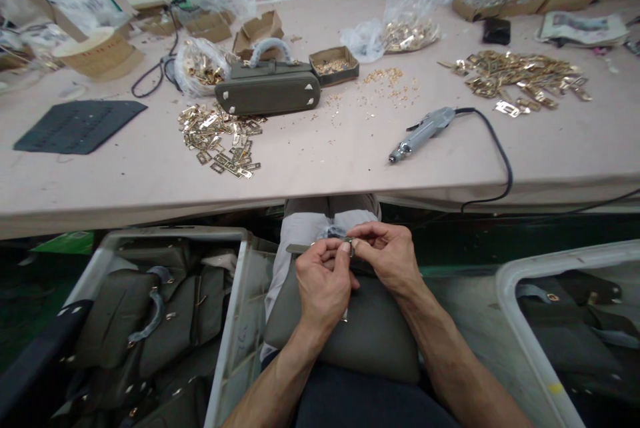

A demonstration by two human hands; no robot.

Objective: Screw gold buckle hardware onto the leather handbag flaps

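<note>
A dark olive bag [370, 328] lies across my lap. Above its upper part my left hand [324, 278] and my right hand [387, 255] meet, fingertips pinched around a small metal piece [351, 247] at a strap. The piece is mostly covered by my fingers, so its shape is unclear. My left thumb and fingers press together at it, and my right thumb and index finger close on it from the other side. Part of the strap [299, 249] sticks out to the left of my left hand.
On the table [320, 175] are an electric screwdriver [423, 135], an upright olive bag [270, 91], gold plates [220, 138], more plates [525, 75] and a box of small parts [334, 66]. Bins of bags stand left [245, 295] and right [530, 348].
</note>
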